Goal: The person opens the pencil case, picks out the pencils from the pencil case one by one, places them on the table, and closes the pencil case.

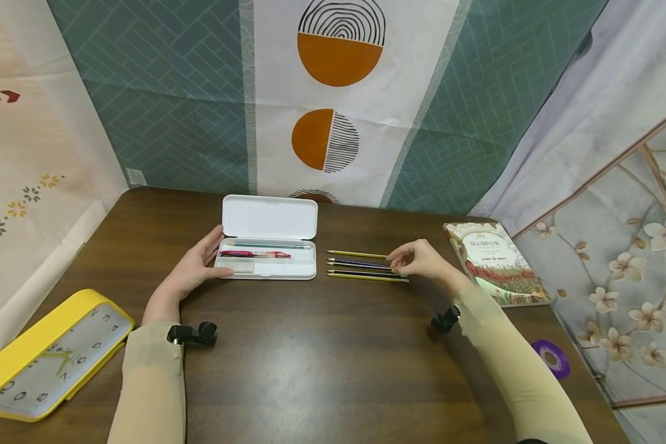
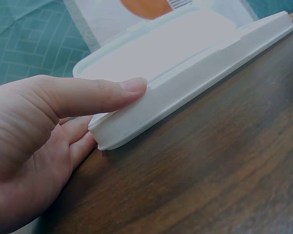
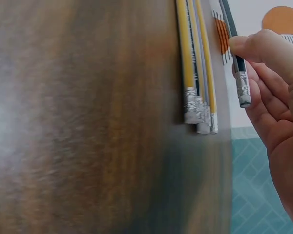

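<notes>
A white pencil case (image 1: 269,277) lies on the table with its lid raised at the back. My left hand (image 1: 189,265) grips its left end; the left wrist view has the thumb (image 2: 132,87) on the front rim and fingers against the end wall. Inside the case are a pink pen (image 1: 250,253) and a thin greenish stick (image 1: 285,246). To the right, several pencils (image 1: 361,273) lie side by side. My right hand (image 1: 422,262) pinches a dark pencil (image 3: 241,83) near its eraser end, raised beside the others in the right wrist view.
A yellow clock (image 1: 69,351) stands at the left table edge. On the right lie a book (image 1: 496,262) and a purple roll of tape (image 1: 562,364). The patterned cloth (image 1: 333,142) hangs behind the table's far edge.
</notes>
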The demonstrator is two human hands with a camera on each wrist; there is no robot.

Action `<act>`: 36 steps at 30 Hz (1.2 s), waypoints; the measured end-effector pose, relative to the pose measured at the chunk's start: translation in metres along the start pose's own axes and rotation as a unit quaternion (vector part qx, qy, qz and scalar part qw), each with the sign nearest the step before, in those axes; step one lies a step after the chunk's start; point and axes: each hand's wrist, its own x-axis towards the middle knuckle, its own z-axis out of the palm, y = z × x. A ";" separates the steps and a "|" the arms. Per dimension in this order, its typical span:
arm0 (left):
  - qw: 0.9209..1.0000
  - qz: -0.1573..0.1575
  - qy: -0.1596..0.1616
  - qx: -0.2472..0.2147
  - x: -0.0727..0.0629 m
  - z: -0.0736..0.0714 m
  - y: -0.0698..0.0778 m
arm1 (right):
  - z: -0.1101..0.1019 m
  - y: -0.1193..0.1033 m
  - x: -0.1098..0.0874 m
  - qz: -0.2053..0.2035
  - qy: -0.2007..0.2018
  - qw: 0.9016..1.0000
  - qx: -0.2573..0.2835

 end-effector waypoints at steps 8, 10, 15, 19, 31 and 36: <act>1.000 0.002 -0.001 0.000 0.000 0.000 0.001 | 0.004 -0.016 -0.008 0.018 -0.035 0.999 0.006; 1.000 0.002 0.000 0.000 0.000 0.000 0.001 | 0.004 -0.024 -0.010 0.013 -0.040 0.999 0.004; 1.000 -0.001 0.001 0.004 -0.001 0.000 0.000 | 0.008 -0.007 -0.009 0.013 -0.041 0.999 -0.007; 1.000 -0.001 0.001 0.003 0.000 0.000 -0.001 | 0.010 0.008 -0.007 0.008 -0.039 0.999 -0.010; 1.000 0.001 -0.001 -0.007 -0.001 0.000 0.000 | 0.011 0.013 -0.010 -0.008 -0.036 0.999 -0.031; 1.000 0.001 0.000 -0.006 -0.001 0.000 0.000 | 0.011 0.012 -0.012 -0.018 -0.038 0.998 -0.051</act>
